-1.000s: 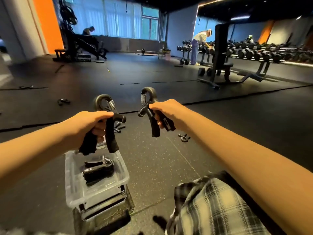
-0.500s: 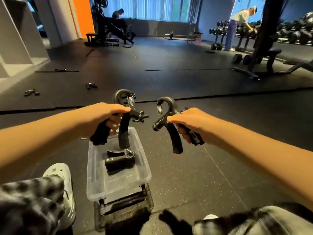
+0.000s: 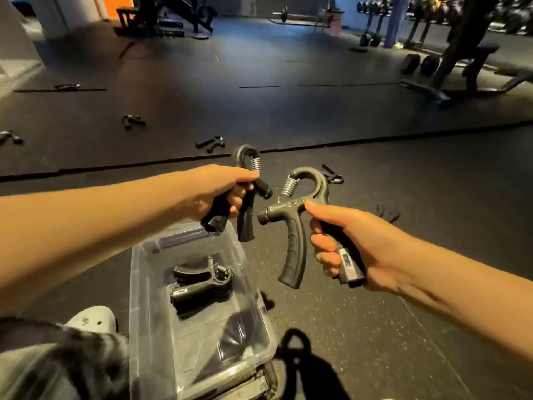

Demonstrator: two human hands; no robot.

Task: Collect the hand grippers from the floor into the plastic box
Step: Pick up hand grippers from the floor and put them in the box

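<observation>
Right hand (image 3: 360, 249) has carried its black spring-loaded hand gripper (image 3: 294, 229) leftward, close beside left hand's (image 3: 219, 189) matching gripper (image 3: 245, 220). Both sit lower, nearer the clear plastic box (image 3: 135, 298).

One cam only, head-worn, wide-angle w/ bowed edges. Looks fwd & down from the person's eye level, out along both forearms. Left hand (image 3: 219, 192) & right hand (image 3: 354, 249) sit mid-frame, close up. Plastic box (image 3: 135, 284) lies just below them, lower left, near the lens. Floor (image 3: 375, 313) fills most of the frame; dumbbells (image 3: 411, 63) far off, top right.
</observation>
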